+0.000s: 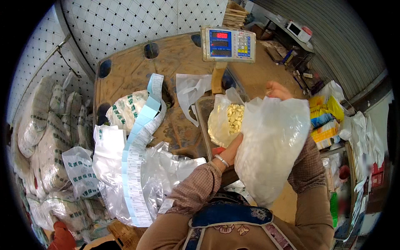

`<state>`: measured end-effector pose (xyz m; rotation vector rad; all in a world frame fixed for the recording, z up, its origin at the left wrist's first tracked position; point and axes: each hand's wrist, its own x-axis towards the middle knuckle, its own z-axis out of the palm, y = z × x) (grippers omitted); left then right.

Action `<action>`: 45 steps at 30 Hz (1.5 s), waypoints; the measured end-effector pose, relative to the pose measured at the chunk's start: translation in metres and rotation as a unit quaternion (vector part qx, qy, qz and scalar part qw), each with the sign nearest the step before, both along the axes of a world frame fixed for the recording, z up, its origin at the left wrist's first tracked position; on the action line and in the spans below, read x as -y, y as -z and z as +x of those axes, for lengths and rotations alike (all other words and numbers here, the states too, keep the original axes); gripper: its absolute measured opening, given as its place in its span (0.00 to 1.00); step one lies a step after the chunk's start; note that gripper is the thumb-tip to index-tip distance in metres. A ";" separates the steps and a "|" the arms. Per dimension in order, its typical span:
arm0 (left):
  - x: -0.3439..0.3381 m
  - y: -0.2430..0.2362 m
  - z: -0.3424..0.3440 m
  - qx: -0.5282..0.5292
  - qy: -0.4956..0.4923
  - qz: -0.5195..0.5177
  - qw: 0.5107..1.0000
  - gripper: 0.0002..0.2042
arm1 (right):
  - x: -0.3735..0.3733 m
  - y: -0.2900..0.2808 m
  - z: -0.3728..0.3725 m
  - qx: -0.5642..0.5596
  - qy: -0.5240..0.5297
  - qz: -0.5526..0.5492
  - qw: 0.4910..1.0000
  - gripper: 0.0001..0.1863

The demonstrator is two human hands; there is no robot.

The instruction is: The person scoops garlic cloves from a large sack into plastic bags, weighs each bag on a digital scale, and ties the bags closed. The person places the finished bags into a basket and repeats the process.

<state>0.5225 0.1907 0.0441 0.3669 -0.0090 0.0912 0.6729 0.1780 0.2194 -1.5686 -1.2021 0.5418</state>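
Observation:
A large translucent white plastic bag, bulging, hangs tilted in front of me between both hands. My left hand, a bracelet on its wrist, grips the bag's left side; the thumb shows, the other fingers are mostly hidden. At the bag's upper edge my right hand has its fingers curled around the plastic. Just beyond my left hand, an open plastic bag of pale yellow pieces that look like peeled garlic cloves sits in a tray on the scale. Above it stands the scale's lit display.
A brown plastic pallet bears a blue-backed label strip, clear bags and a printed white bag. Stuffed sacks are piled at left, near another person's red sleeve. Yellow packages lie at right.

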 end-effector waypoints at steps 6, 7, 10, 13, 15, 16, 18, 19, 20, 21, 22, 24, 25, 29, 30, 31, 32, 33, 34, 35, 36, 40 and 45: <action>0.025 0.019 -0.009 -0.089 -0.037 -0.061 0.993 0.32 | -0.029 0.097 0.056 0.181 -0.192 0.030 0.964 0.03; 0.028 0.021 -0.009 -0.076 -0.040 -0.074 0.994 0.32 | -0.033 0.104 0.055 0.168 -0.192 0.011 0.967 0.03; 0.031 0.020 -0.013 -0.074 -0.057 -0.089 0.992 0.33 | -0.040 0.120 0.050 0.102 -0.175 -0.049 0.978 0.03; 0.031 0.022 -0.015 -0.080 -0.066 -0.087 0.991 0.34 | -0.044 0.128 0.049 0.056 -0.158 -0.084 0.982 0.03; 0.031 0.023 -0.014 -0.079 -0.067 -0.090 0.991 0.34 | -0.045 0.130 0.051 0.035 -0.148 -0.097 0.984 0.03; 0.031 0.024 -0.013 -0.077 -0.066 -0.094 0.990 0.34 | -0.045 0.131 0.051 0.027 -0.142 -0.103 0.984 0.03; 0.032 0.023 -0.012 -0.073 -0.070 -0.095 0.990 0.34 | -0.046 0.132 0.053 0.009 -0.132 -0.111 0.985 0.03; 0.032 0.021 -0.012 -0.070 -0.075 -0.092 0.990 0.34 | -0.046 0.133 0.054 0.002 -0.127 -0.114 0.985 0.03; 0.033 0.019 -0.012 -0.068 -0.080 -0.089 0.990 0.34 | -0.046 0.133 0.054 -0.007 -0.124 -0.117 0.985 0.03; 0.033 0.018 -0.012 -0.070 -0.067 -0.094 0.991 0.34 | -0.043 0.134 0.054 -0.013 -0.117 -0.121 0.986 0.03; 0.030 0.016 -0.012 -0.071 -0.055 -0.098 0.991 0.33 | -0.043 0.134 0.055 -0.020 -0.111 -0.125 0.986 0.03; 0.030 0.013 -0.012 -0.073 -0.053 -0.087 0.992 0.33 | -0.044 0.134 0.057 -0.030 -0.103 -0.132 0.985 0.03; 0.030 0.011 -0.011 -0.073 -0.064 -0.072 0.993 0.33 | -0.043 0.134 0.057 -0.037 -0.101 -0.135 0.985 0.03; 0.032 0.008 -0.011 -0.068 -0.052 -0.105 0.991 0.33 | -0.043 0.136 0.062 -0.059 -0.088 -0.154 0.982 0.03; 0.031 0.005 -0.012 -0.067 -0.049 -0.102 0.991 0.33 | -0.040 0.137 0.063 -0.066 -0.086 -0.160 0.981 0.03; 0.030 0.002 -0.012 -0.066 -0.046 -0.100 0.992 0.33 | -0.039 0.137 0.065 -0.071 -0.084 -0.166 0.980 0.03; 0.030 0.000 -0.013 -0.065 -0.043 -0.097 0.992 0.33 | -0.041 0.138 0.066 -0.076 -0.081 -0.171 0.979 0.03; 0.029 -0.002 -0.013 -0.065 -0.048 -0.097 0.992 0.32 | -0.044 0.139 0.069 -0.080 -0.080 -0.176 0.978 0.03; 0.029 -0.003 -0.013 -0.065 -0.052 -0.098 0.992 0.32 | -0.044 0.141 0.070 -0.086 -0.077 -0.182 0.977 0.03; 0.029 -0.004 -0.013 -0.065 -0.057 -0.097 0.991 0.32 | -0.043 0.143 0.071 -0.096 -0.074 -0.187 0.975 0.03; 0.028 -0.001 -0.012 -0.063 -0.047 -0.102 0.992 0.32 | -0.042 0.146 0.073 -0.103 -0.070 -0.192 0.973 0.03; 0.029 0.002 -0.010 -0.075 -0.061 -0.087 0.991 0.31 | -0.045 0.149 0.075 -0.121 -0.060 -0.199 0.971 0.03; 0.025 0.003 -0.010 -0.074 -0.048 -0.096 0.991 0.30 | -0.045 0.139 0.063 -0.073 -0.076 -0.174 0.979 0.03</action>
